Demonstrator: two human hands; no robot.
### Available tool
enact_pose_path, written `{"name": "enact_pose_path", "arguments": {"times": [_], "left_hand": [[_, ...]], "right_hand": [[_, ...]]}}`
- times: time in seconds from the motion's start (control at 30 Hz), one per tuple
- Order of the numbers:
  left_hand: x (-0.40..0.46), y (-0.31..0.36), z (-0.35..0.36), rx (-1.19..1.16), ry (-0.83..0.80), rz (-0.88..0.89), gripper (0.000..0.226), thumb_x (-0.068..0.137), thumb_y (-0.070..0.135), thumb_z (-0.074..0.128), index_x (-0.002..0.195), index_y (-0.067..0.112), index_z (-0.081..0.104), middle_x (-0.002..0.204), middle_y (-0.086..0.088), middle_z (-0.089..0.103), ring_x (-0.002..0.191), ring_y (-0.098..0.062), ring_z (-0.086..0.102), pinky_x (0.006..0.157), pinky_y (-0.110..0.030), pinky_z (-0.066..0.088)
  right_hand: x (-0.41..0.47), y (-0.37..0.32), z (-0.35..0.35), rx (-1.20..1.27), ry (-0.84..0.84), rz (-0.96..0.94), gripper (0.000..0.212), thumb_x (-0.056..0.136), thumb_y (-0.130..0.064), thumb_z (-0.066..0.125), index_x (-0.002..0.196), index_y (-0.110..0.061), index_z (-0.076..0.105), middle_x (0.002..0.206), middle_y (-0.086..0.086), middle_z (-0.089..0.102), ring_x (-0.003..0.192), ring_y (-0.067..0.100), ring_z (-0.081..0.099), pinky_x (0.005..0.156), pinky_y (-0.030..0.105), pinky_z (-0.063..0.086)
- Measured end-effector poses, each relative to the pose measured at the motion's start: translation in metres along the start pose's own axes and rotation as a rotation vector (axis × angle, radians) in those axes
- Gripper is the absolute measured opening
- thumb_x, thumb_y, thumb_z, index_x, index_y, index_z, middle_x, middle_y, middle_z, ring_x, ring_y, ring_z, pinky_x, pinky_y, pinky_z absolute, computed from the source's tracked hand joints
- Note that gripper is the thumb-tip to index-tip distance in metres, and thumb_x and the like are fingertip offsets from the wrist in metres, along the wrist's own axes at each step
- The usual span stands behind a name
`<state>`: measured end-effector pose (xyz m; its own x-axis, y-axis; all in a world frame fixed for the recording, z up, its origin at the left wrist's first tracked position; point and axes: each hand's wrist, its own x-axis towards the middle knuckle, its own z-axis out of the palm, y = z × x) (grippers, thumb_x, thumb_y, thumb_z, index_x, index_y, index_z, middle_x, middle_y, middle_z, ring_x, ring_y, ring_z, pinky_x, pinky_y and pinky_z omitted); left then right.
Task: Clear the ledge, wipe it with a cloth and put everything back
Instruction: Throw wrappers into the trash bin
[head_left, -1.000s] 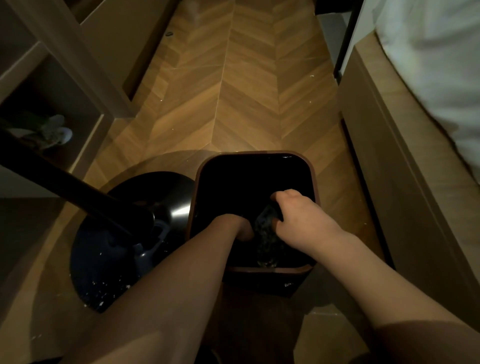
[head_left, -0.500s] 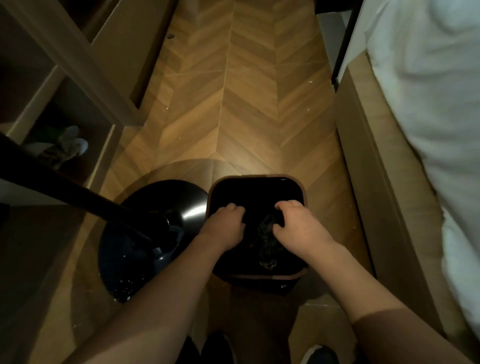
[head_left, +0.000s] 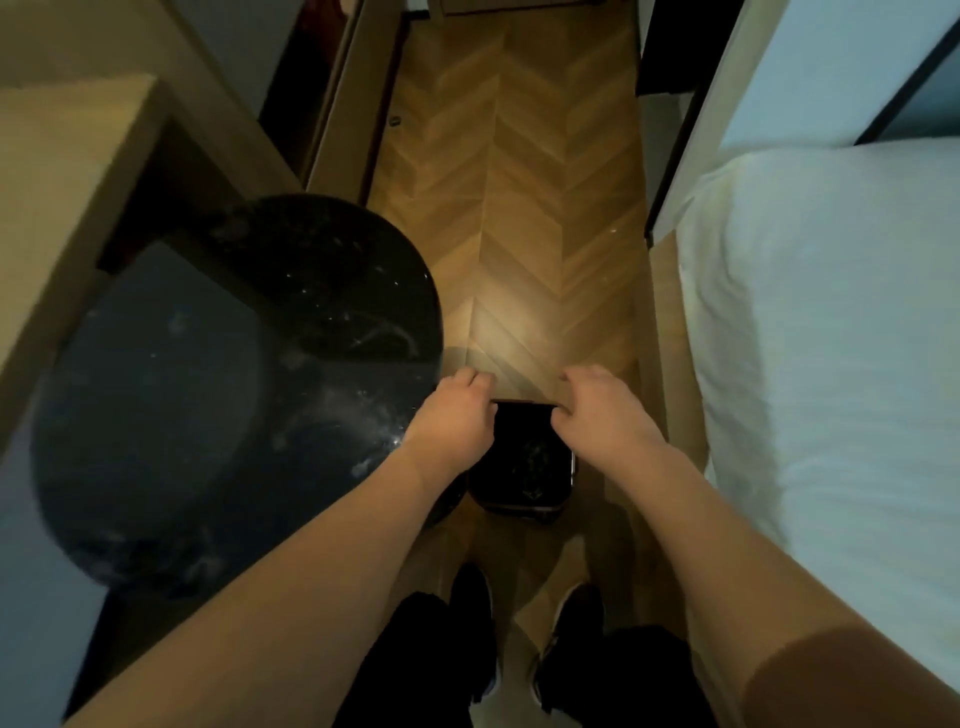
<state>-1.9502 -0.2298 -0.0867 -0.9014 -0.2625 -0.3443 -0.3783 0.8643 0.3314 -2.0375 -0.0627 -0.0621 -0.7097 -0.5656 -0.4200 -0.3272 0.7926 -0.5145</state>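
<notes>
Now both grips loosely curled, nothing plainly held. Left hand above the left rim of the bin, fingers bent down; right hand above the right rim, fingers bent likewise. Cannot tell whether either touches the rim. Bin dark, square, standing on the herringbone floor, something dark and crumpled inside, maybe the cloth, too dim to tell. Round black surface just left of the bin, dusty specks on top. White bed to the right. Black shoes below.
</notes>
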Motion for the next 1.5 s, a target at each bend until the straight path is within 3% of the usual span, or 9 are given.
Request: {"name": "enact_pose_path", "arguments": {"times": [0.2,0.43,0.57,0.7,1.07,1.5], "left_hand": [[-0.054,0.046,-0.092,-0.014,0.105,0.016,0.037,0.103,0.017,0.049,0.139,0.01,0.049,0.137,-0.007,0.049,0.122,-0.03,0.049,0.098,-0.047,0.048],[-0.09,0.014,-0.131,-0.048,0.252,-0.14,0.043,0.105,0.028,0.048,0.145,0.012,0.046,0.145,-0.006,0.045,0.129,-0.026,0.047,0.104,-0.044,0.047],[-0.123,-0.028,-0.14,-0.068,0.318,-0.248,0.042,0.105,0.03,0.048,0.145,0.015,0.046,0.145,-0.005,0.047,0.128,-0.024,0.048,0.105,-0.041,0.047],[-0.163,-0.081,-0.145,-0.086,0.392,-0.386,0.041,0.106,0.031,0.046,0.143,0.013,0.048,0.143,-0.006,0.049,0.126,-0.026,0.05,0.102,-0.04,0.048],[-0.311,-0.211,-0.134,-0.209,0.562,-0.835,0.04,0.107,0.033,0.044,0.142,0.015,0.05,0.142,-0.004,0.051,0.127,-0.023,0.052,0.104,-0.039,0.048],[-0.486,-0.201,-0.077,-0.363,0.721,-1.484,0.043,0.105,0.033,0.047,0.145,0.019,0.047,0.149,-0.002,0.044,0.132,-0.018,0.048,0.106,-0.038,0.049]], "right_hand": [[-0.064,-0.05,-0.084,-0.054,-0.005,-0.031,0.056,0.094,-0.022,0.058,0.147,-0.02,0.04,0.146,0.005,0.043,0.129,0.024,0.047,0.106,0.04,0.045],[-0.072,-0.097,-0.087,-0.104,-0.044,-0.129,0.06,0.094,-0.02,0.059,0.15,-0.017,0.037,0.146,0.005,0.042,0.13,0.023,0.045,0.107,0.037,0.044],[-0.071,-0.142,-0.067,-0.129,-0.085,-0.177,0.058,0.093,-0.022,0.061,0.147,-0.019,0.04,0.142,0.004,0.045,0.119,0.02,0.054,0.097,0.039,0.053],[-0.067,-0.198,-0.037,-0.202,-0.116,-0.262,0.059,0.095,-0.024,0.058,0.15,-0.019,0.038,0.148,0.003,0.042,0.131,0.021,0.047,0.106,0.036,0.045],[-0.087,-0.354,0.071,-0.363,-0.273,-0.562,0.057,0.097,-0.024,0.055,0.15,-0.018,0.036,0.152,0.003,0.037,0.135,0.022,0.042,0.11,0.038,0.041],[-0.166,-0.463,0.181,-0.557,-0.646,-1.097,0.06,0.097,-0.024,0.061,0.151,-0.022,0.035,0.153,0.0,0.038,0.138,0.02,0.04,0.111,0.037,0.04]]}}
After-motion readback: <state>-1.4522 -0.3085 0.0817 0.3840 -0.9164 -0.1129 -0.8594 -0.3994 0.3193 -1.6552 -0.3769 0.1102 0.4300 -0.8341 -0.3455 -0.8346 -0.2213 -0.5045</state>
